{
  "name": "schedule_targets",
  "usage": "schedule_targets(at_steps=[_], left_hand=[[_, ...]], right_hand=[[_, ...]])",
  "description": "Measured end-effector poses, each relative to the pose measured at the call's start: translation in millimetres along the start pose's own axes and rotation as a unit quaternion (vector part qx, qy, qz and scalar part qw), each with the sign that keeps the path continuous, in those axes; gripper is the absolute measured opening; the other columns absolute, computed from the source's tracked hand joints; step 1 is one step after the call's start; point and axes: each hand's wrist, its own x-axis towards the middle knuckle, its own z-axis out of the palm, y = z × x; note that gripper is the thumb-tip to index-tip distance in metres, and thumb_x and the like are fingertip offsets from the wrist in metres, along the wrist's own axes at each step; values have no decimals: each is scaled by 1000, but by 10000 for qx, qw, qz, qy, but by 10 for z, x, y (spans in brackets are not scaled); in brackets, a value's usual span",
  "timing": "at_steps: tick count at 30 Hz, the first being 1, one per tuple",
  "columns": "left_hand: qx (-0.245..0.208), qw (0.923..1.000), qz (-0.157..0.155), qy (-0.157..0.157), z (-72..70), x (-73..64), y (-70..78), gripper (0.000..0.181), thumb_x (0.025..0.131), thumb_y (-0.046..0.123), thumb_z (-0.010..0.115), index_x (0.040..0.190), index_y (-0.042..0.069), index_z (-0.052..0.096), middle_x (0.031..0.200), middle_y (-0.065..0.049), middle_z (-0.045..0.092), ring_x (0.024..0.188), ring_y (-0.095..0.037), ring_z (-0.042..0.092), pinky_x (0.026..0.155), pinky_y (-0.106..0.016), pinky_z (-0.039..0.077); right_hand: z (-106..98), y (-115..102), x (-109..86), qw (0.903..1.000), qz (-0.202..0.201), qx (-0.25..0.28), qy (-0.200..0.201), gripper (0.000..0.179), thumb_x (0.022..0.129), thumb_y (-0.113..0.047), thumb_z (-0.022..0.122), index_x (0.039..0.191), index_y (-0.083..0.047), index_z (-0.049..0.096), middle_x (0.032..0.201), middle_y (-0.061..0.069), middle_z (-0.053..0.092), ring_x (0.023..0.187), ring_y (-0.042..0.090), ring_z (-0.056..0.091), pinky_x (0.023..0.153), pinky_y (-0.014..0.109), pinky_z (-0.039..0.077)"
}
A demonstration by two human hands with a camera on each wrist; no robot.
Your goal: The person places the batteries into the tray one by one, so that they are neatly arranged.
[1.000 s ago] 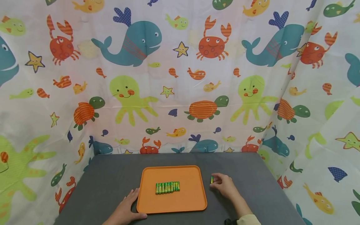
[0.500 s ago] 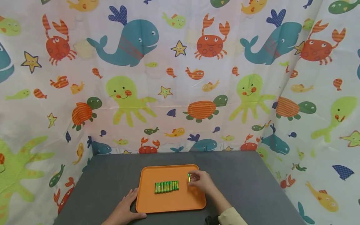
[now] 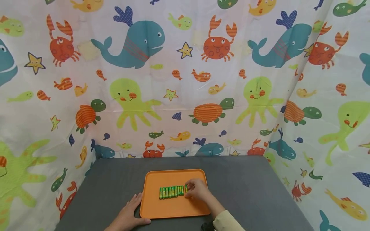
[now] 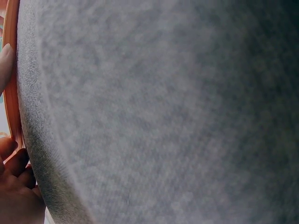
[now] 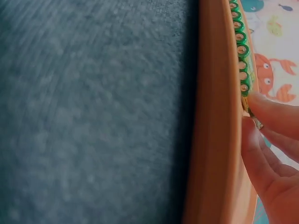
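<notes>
An orange tray (image 3: 170,210) lies on the dark grey table, with a side-by-side row of green and yellow batteries (image 3: 170,192) in its middle. My right hand (image 3: 200,191) reaches over the tray's right side and pinches one battery (image 3: 186,189) between thumb and fingers, at the right end of the row. In the right wrist view the pinched battery (image 5: 256,122) is mostly hidden by the fingertips. At the tray's front left corner rests my left hand (image 3: 128,214), its fingers along the left side and its thumb at the front edge.
The grey tabletop (image 3: 240,186) extends on both sides of the tray. Behind and beside it hangs a white curtain (image 3: 173,141) printed with sea animals. A raised rim (image 5: 212,140) runs round the tray.
My right hand has carried the battery leftward from the table right of the tray, over the rim, to the right end of the row. My left hand has stayed at the tray's corner.
</notes>
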Motion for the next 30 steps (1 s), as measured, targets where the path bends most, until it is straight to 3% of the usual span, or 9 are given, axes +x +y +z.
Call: schedule_targets(at_steps=[8, 21, 26, 30], left_hand=[[-33, 10000, -35, -2, 13, -3, -15, 123, 66, 61, 87, 159, 6, 30, 164, -20, 30, 151, -48, 19, 118, -73, 13], [49, 9999, -119, 49, 1, -18, -20, 123, 65, 62, 87, 159, 6, 31, 163, -19, 31, 151, -47, 20, 118, -72, 14], [-78, 9999, -5, -106, -2, 0, -61, 121, 69, 62, 85, 160, 5, 29, 164, -20, 28, 152, -47, 16, 117, -73, 12], [-194, 9994, 151, -252, -15, 7, -147, 114, 76, 61, 81, 161, 8, 26, 165, -19, 26, 152, -48, 15, 116, -75, 12]], right_hand=[[98, -16, 6, 9973, -117, -723, 55, 47, 77, -5, 87, 120, -1, 70, 97, 6, 66, 78, 14, 58, 65, 31, 54], [102, -42, 28, 9992, 130, -346, -152, 57, 76, -12, 89, 128, -2, 67, 101, 7, 67, 87, 22, 63, 71, 38, 57], [-27, -44, -100, 9999, -21, -64, -86, 60, 83, -18, 85, 136, -4, 62, 121, 17, 65, 101, 30, 66, 76, 44, 60], [-214, -54, -267, 9990, -296, -192, 264, 57, 85, -27, 83, 136, -9, 63, 122, 19, 65, 94, 25, 66, 70, 34, 59]])
